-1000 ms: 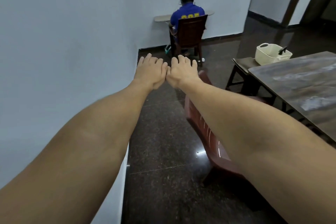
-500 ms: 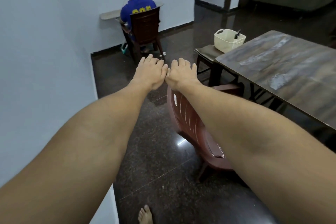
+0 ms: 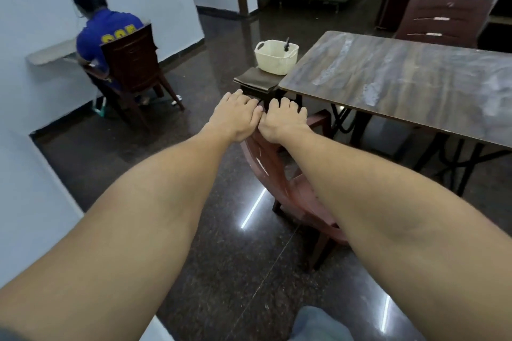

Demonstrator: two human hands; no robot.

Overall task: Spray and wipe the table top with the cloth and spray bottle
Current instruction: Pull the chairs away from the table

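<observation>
Both my arms stretch straight out in front of me, palms down. My left hand point(image 3: 235, 115) and my right hand point(image 3: 282, 119) lie side by side with thumbs touching, fingers straight, holding nothing. The dark wooden table point(image 3: 401, 77) stands to the right, its top marked with pale smears. A cream plastic basket point(image 3: 275, 57) sits on a small dark stool point(image 3: 253, 81) at the table's near-left corner; a dark nozzle-like tip point(image 3: 286, 44) sticks out of it. I cannot make out a cloth.
A reddish-brown plastic chair point(image 3: 279, 183) stands under my right arm beside the table. Another chair point(image 3: 440, 21) sits behind the table. At the far left a person point(image 3: 106, 33) sits on a chair facing the white wall. The floor is dark polished stone.
The view has swung right and nearer to the table, so the table and basket now fill more of the frame. My hands stay together, outstretched and empty.
</observation>
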